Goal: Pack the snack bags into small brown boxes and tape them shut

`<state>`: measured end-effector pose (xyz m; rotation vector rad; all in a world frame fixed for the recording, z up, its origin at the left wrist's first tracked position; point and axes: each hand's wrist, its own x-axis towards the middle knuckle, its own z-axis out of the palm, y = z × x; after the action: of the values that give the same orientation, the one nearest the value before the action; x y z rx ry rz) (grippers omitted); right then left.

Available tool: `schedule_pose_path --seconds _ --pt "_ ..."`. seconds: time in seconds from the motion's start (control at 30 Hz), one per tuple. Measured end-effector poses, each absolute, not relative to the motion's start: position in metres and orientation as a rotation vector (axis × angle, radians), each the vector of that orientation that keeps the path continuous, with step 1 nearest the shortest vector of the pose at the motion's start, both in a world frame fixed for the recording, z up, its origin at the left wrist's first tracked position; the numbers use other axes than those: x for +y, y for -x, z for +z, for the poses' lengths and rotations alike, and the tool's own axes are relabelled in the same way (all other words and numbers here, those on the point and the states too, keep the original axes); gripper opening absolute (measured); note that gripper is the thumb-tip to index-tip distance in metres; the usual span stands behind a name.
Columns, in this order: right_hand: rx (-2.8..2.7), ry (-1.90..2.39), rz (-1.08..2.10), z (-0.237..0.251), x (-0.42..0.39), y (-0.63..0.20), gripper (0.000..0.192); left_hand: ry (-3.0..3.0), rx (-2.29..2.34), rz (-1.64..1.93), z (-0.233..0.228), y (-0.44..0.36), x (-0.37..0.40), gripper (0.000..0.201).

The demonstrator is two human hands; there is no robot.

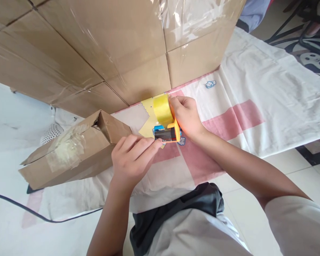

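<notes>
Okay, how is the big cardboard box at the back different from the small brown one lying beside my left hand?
The large taped cardboard box fills the back of the view; the small brown cardboard box is far smaller and narrow. The large box's seams lie shut under clear tape, while the small box has an end flap open. The small box lies tilted next to the left hand; the large box stands past the right hand. Both are brown cardboard with clear tape.

Daylight falls on a white sheet with pink bands (256,117) spread over a low surface. Large taped cardboard cartons (96,46) stand stacked at the far side. Pale floor tiles (256,199) show near right; a black cable (29,211) trails near left.
</notes>
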<state>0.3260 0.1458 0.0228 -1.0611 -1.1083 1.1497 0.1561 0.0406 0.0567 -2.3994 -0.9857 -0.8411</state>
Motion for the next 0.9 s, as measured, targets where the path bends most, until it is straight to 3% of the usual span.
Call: schedule_pose_path --seconds 0.37,0.7,0.9 --pt "-1.118 1.07 1.168 0.026 0.141 -0.325 0.052 2.474 -1.205 -0.853 0.055 -0.159 0.04 0.009" --pt "-1.17 1.067 1.131 0.027 0.14 -0.325 0.053 2.358 -1.29 -1.119 0.041 -0.161 0.04 0.009" --pt "-1.157 1.064 1.107 0.028 0.142 -0.327 0.056 2.448 -1.206 -1.032 0.038 -0.158 0.039 0.017"
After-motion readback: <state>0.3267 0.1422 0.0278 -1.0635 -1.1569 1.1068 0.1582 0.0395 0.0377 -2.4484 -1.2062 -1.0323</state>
